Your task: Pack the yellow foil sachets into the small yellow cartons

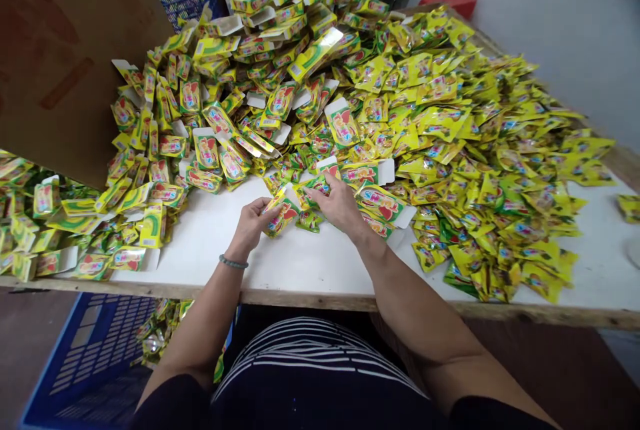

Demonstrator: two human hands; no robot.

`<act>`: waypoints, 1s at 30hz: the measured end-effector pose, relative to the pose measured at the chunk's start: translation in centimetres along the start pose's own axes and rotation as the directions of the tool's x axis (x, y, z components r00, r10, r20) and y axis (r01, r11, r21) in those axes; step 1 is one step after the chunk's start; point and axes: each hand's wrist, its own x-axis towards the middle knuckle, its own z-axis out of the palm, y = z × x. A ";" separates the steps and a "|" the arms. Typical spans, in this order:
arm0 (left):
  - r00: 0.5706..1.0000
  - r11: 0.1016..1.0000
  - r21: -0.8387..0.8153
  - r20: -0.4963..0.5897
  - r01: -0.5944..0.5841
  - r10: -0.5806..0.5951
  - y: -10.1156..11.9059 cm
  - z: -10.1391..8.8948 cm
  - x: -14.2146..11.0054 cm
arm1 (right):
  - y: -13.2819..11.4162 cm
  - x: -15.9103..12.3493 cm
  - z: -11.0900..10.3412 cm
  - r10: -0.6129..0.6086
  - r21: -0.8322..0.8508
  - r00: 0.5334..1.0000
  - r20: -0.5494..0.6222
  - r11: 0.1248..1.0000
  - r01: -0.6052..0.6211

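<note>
1. Pinching yellow-green box (pixel 281 214) in L hand (pixel 253 222), thumb & fingers closed on near end, w/ white flap sticking out at end toward R hand.
2. Gripping, seemingly, a green-yellow pkt (pixel 313 185) btwn thumb & fingers of R hand (pixel 341 202); far fingers partly hidden, so can't tell exact hold.
3. Both held abv middle of worktop (pixel 320 273), at back end of bare strip running to front edge. Just R of R hand: loose boxes (pixel 383 202) w/ flaps out.
4. Prob. now: lining up pkt w/ open end of box. Can't tell if touching flap.
5. Use light L pinch: thin card, prob. easy to crease. Squeeze sides just enough to bow mouth open.
6. Hold flap back clear of opening first, to avoid snagging pkt.
7. Flatten pkt, tuck corners in, feed narrow end first, in line w/ box. If jamming, back out & re-square rather than force; may split seal or tear card.
8. Work over bare strip, well in from front edge, to catch any drop on worktop instead of in blue crate (pixel 93 330) below front edge, L side.
9. Mind R forearm nr pkt heap (pixel 450 150), spread from back edge to front edge on R side; prob. quick to slide if bumped. Same care w/ box heap (pixel 215 117), back-L.
</note>
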 end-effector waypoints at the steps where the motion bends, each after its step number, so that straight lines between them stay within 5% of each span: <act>1: 1.000 1.000 0.001 0.003 0.005 -0.005 -0.1 -0.1 0.1 | 0.0 0.0 0.0 -0.010 -0.017 1.000 0.009 1.000 0.010; 5: 0.997 0.998 0.063 0.077 0.004 -0.009 0.2 0.0 -0.2 | 0.1 0.0 0.1 -0.038 0.002 0.991 0.129 0.999 0.038; 11: 0.988 0.999 0.017 0.148 0.049 -0.051 0.4 0.2 -0.4 | 0.5 -0.1 1.1 -0.147 -0.085 0.989 -0.014 0.986 0.146; 16: 0.989 0.983 -0.117 0.066 0.141 -0.134 0.3 0.5 -0.3 | 0.4 -0.7 1.9 -0.147 -0.059 0.988 0.044 0.987 0.149; 30: 0.999 0.973 -0.228 -0.032 -0.020 0.013 0.2 1.2 -0.9 | 1.8 -0.6 2.7 -0.291 -0.162 0.952 -0.092 0.948 0.274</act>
